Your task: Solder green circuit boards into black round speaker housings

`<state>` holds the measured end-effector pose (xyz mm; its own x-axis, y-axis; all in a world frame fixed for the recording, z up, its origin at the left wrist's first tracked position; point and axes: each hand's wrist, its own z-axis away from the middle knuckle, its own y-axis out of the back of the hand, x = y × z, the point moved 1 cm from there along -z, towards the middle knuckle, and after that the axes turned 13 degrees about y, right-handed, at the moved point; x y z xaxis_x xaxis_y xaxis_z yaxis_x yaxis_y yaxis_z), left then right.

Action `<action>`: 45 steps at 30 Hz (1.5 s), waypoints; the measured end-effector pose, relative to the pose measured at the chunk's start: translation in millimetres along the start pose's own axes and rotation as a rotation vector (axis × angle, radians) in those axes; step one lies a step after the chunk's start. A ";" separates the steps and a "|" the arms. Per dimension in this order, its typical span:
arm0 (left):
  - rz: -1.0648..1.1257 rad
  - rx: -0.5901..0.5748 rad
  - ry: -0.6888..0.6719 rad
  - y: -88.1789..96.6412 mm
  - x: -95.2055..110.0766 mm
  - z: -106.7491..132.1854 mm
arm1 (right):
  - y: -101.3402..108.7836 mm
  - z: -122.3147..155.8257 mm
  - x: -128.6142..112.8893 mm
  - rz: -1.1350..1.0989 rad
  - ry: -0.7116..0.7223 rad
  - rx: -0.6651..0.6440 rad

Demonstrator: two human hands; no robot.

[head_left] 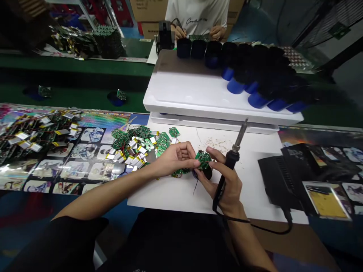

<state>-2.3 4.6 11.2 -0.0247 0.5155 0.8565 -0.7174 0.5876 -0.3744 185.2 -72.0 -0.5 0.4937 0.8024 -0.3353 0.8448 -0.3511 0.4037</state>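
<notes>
Between my two hands is a small green circuit board. My left hand pinches its left edge between thumb and finger. Fingertips of my right hand touch the board's right side, and that same hand holds a black soldering iron, its metal tip pointing up and away. Just under the board sits a dark round thing, partly covered by the board and fingers, with a thin dark wire beside it. Left of my hands lies a heap of green boards with small silver battery packs.
Stacked white foam trays carry rows of dark blue cups. A black soldering station stands at right, the iron's cord crossing in front. More boards with batteries pile up at far left. Opposite, a person works by a green conveyor.
</notes>
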 end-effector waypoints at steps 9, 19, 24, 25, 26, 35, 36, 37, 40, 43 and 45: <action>-0.586 -0.028 -0.184 9.8 9.4 7.2 | 24.1 7.4 6.9 -0.119 -0.151 0.049; -0.953 -0.067 -0.362 2.9 -24.4 -2.6 | 51.1 42.9 12.9 -0.084 -0.381 -0.038; -0.939 0.024 -0.378 13.1 -11.1 -1.1 | 37.2 37.7 5.0 0.020 -0.259 -0.206; -0.948 0.026 -0.384 15.3 -6.7 -0.4 | 33.7 34.8 4.9 0.033 -0.224 -0.228; -0.958 0.034 -0.395 17.4 -2.8 0.2 | 30.3 32.0 5.5 0.042 -0.192 -0.250; -0.807 0.105 -0.389 17.3 -4.1 -4.7 | 16.5 28.0 13.1 0.015 -0.123 -0.266; -0.769 0.121 -0.350 16.4 -5.7 -5.2 | 16.3 28.5 13.5 0.008 -0.124 -0.243; -0.726 0.139 -0.316 15.6 -7.0 -5.5 | 16.1 28.7 13.8 0.001 -0.123 -0.230; -0.622 0.151 -0.254 13.8 -9.1 -6.5 | 15.5 28.6 14.5 0.003 -0.092 -0.247; -0.619 0.147 -0.248 12.2 -9.0 -7.2 | 16.0 27.7 14.1 0.035 -0.069 -0.276; -0.641 0.151 -0.260 11.0 -8.2 -7.2 | 16.6 26.7 12.9 0.020 -0.103 -0.266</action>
<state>-4.9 11.3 -2.5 0.2827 -0.0798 0.9559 -0.7344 0.6231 0.2692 211.1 -80.4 -20.8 0.5395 0.7385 -0.4044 0.7576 -0.2162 0.6159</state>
